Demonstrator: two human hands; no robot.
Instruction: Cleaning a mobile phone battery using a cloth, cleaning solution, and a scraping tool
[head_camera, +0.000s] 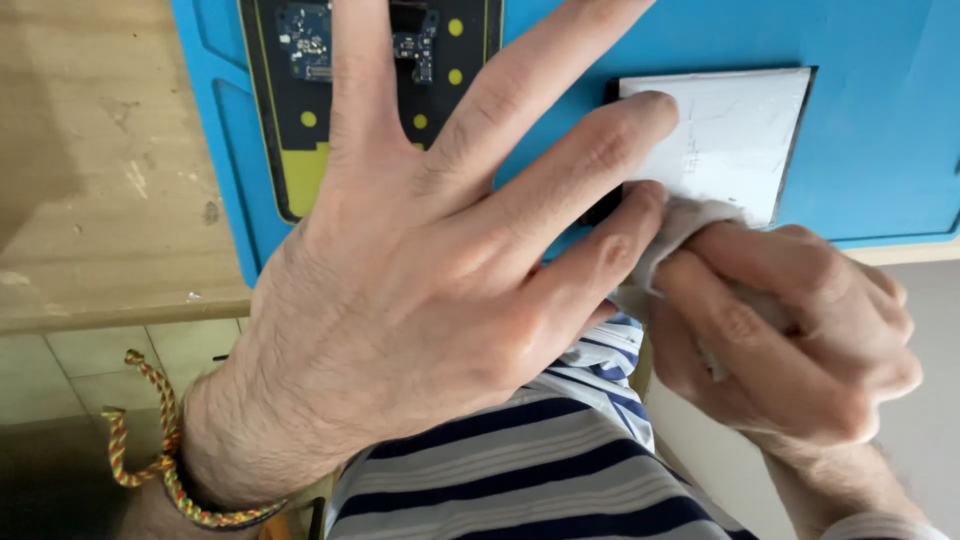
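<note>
My left hand is spread wide, its ring and little fingertips pressing on the near left corner of a flat white rectangular part with a dark rim, which lies on a blue work mat. My right hand is closed around a crumpled white cloth and holds it against the near edge of that part. An opened phone body, black and yellow with small circuit boards showing, lies on the mat behind my left hand, partly hidden by the fingers.
The mat rests on a light wooden tabletop whose front edge runs just below my left hand. My striped shirt fills the bottom centre. A braided bracelet circles my left wrist. Tiled floor shows at lower left.
</note>
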